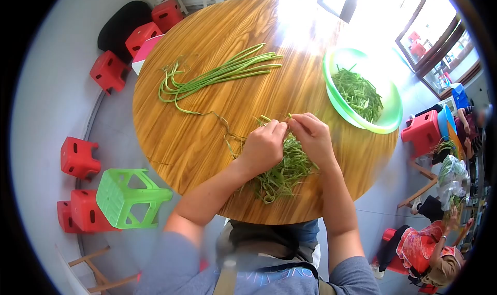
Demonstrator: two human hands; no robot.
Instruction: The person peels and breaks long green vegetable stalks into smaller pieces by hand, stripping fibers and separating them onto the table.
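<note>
My left hand (263,146) is closed in a pinch on a garlic scape (265,118), whose green end sticks up past the fingers. My right hand (312,137) pinches at the same spot, fingertips nearly touching the left ones, with a short green end showing between them. Most of what the fingers grip is hidden. Under both hands lies a loose pile of green trimmings (283,175). Farther off on the left, a bunch of long garlic scapes (222,75) rests on the table, one withered tip trailing toward my left hand.
A pale green basin (335,101) with cut green pieces (357,93) stands at the right of the round wooden table (181,150). Red stools (80,158) and a green stool (121,199) line the left floor. A person in a red apron (422,246) sits at lower right.
</note>
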